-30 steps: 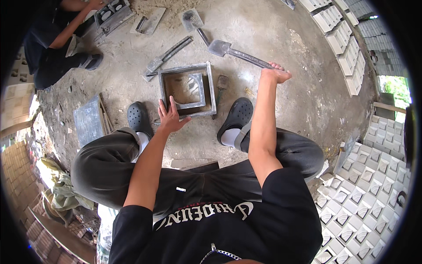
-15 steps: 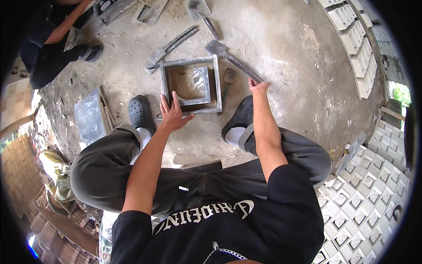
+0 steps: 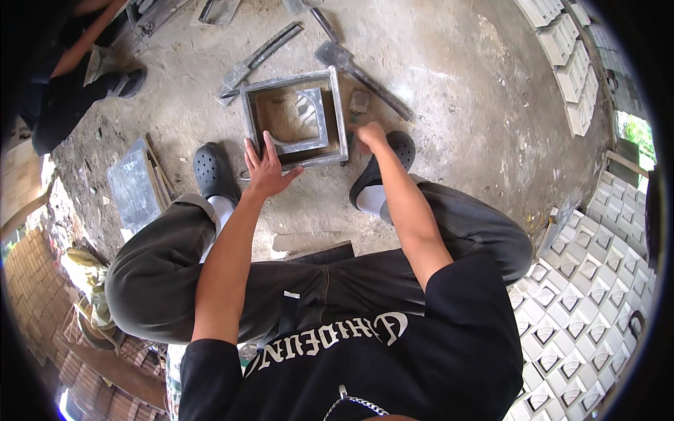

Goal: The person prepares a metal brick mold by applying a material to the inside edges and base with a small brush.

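Observation:
My left hand (image 3: 265, 174) lies with fingers spread over the near left corner of a square grey mould frame (image 3: 342, 116), its fingertips reaching past the rim. Inside the frame sits a smaller mould piece (image 3: 324, 119) with a curved inner edge, around sandy brown material (image 3: 284, 112). Just right of the frame, my right hand (image 3: 372, 135) is closed at the green handle of a small tool with a flat, squarish head (image 3: 359, 102); its fingers partly hide the handle. Beyond that hand, a long-handled flat paddle (image 3: 372, 83) lies on the floor.
More flat metal tools (image 3: 263, 59) lie beyond the frame. Grey boards (image 3: 140, 184) rest at the left. Another person (image 3: 77, 77) crouches at the far left. Pale patterned blocks (image 3: 572, 77) line the far right; many more (image 3: 572, 309) cover the near right. My clogs (image 3: 214, 172) flank the frame.
My right hand has left the long paddle's handle and moved left and nearer the frame, to the small green-handled tool. My left hand stays spread on the frame. The view has shifted slightly.

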